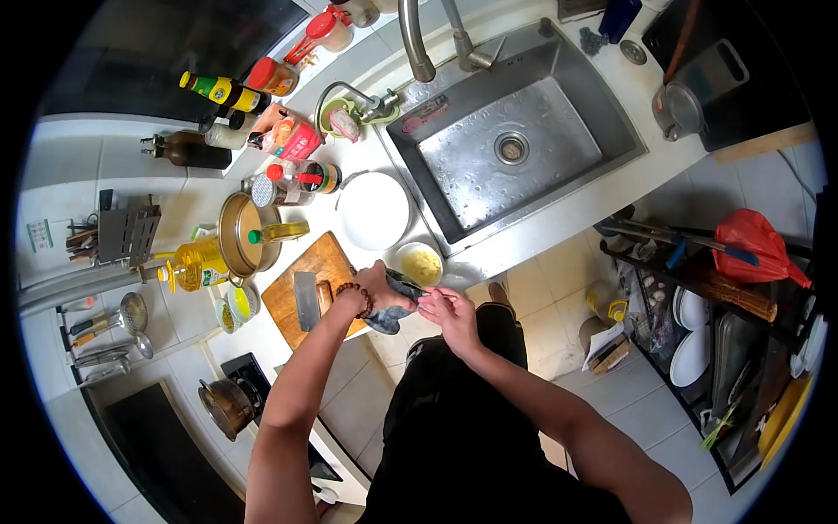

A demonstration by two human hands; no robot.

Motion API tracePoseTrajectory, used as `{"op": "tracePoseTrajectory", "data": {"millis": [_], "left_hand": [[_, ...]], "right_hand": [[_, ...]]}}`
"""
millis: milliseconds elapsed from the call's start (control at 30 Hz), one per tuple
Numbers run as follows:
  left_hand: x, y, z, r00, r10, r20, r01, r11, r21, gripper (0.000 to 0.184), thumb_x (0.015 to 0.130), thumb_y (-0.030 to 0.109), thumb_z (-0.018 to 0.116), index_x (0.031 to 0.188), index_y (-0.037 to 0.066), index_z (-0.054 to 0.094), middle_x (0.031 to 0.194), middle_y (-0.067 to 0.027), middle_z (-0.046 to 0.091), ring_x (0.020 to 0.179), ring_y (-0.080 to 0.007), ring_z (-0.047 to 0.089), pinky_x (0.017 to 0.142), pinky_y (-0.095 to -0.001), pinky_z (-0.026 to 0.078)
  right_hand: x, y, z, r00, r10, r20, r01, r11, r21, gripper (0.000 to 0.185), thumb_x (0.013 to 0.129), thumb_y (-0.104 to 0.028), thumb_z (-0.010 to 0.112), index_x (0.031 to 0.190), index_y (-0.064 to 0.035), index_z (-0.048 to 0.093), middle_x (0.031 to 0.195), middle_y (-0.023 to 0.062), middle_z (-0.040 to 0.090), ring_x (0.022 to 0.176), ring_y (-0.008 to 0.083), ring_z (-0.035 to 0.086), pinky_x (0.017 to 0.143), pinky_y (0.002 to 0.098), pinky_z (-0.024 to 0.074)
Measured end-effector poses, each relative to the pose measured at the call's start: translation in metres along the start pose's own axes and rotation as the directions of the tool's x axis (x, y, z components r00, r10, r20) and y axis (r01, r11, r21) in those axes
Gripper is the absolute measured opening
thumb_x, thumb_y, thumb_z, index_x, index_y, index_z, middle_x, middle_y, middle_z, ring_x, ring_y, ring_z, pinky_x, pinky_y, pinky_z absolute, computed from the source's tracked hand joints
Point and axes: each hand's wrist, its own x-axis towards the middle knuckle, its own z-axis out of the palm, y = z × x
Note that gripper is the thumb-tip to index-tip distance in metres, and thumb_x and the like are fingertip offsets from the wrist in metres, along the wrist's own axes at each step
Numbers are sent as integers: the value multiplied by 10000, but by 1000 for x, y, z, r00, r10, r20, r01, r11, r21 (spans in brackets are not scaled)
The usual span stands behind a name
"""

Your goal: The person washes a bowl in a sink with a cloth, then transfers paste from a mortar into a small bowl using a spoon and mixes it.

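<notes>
My left hand, with a beaded bracelet on its wrist, is closed around a limp dark grey thing that looks like a cloth. My right hand meets it at its right end, with fingers pinched together; what they pinch is too small to tell. Just beyond both hands stands a white bowl of yellow chopped or mashed food. To the left, a cleaver lies on a wooden cutting board, its handle close to my left wrist. A white plate sits behind the board.
The steel sink with its faucet is ahead to the right. Bottles, jars and an oil jug crowd the left wall beside a pan. A pot stands lower left. A dish rack is at right.
</notes>
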Motion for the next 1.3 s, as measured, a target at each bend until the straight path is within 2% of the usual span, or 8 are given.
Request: {"op": "tracePoseTrajectory", "data": {"millis": [367,800,867,933,1000,1033,1167,1300], "left_hand": [[13,-1,-11,987,-44,155,41,999,26,1247,462,750,842,1270,-164,580,1207,-291,680,1135,-369,676,956,-400,537],[10,-18,4,998,19,61,-9,989,-146,1258,495,728,860,1330,-143,505,1228,-299,670,1149,-366,675,988,-392,538],[-7,-22,14,989,68,-132,-103,954,-283,1216,493,697,897,1307,-130,531,1181,-279,696,1104,-373,689,974,-400,538],[-24,-22,23,978,80,-192,-143,929,-340,1171,509,600,941,1332,-108,501,1167,-259,695,1099,-370,686,990,-411,534],[-39,-29,47,808,146,-571,-393,855,-337,1097,511,516,965,1316,-78,516,1151,-230,691,1085,-354,686,993,-423,531],[-48,-29,55,759,122,-639,-440,820,-366,1019,504,413,988,1287,-48,526,1168,-214,676,1091,-335,680,993,-412,530],[-70,-32,88,673,-68,-737,-569,589,-574,982,531,285,987,1306,-57,491,1172,-194,658,1099,-306,672,965,-392,541],[-73,-35,120,508,-216,-834,-670,509,-540,1040,516,305,992,1347,-32,466,1204,-189,651,1112,-305,667,988,-401,530]], "right_hand": [[8,-14,0,997,78,-22,-79,997,-14,339,1091,-199,538,1284,76,582,1134,179,681,1066,232,699,950,376,614],[17,-50,10,996,90,22,-82,967,-243,318,1079,-183,563,1236,88,620,1106,187,701,1025,234,718,930,372,622],[11,-53,15,998,-9,68,30,947,-321,299,1069,-171,580,1217,80,644,1048,165,730,969,197,729,876,327,624],[6,-59,22,995,-29,100,67,915,-398,286,1068,-157,579,1217,76,652,1050,157,736,963,186,731,871,318,619],[-3,-67,31,990,-40,132,98,875,-473,274,1067,-143,577,1217,71,659,1052,149,741,956,174,732,867,309,614],[-8,-74,37,988,-42,151,116,845,-522,263,1066,-130,575,1216,68,662,1057,145,745,953,166,732,864,300,608],[-19,-87,56,963,-76,259,223,765,-604,245,1054,-108,590,1198,70,678,1040,142,759,945,161,737,857,291,595],[-22,-110,81,881,-149,450,433,638,-637,214,1037,-87,612,1153,67,706,997,133,767,943,162,739,837,283,583]]}}
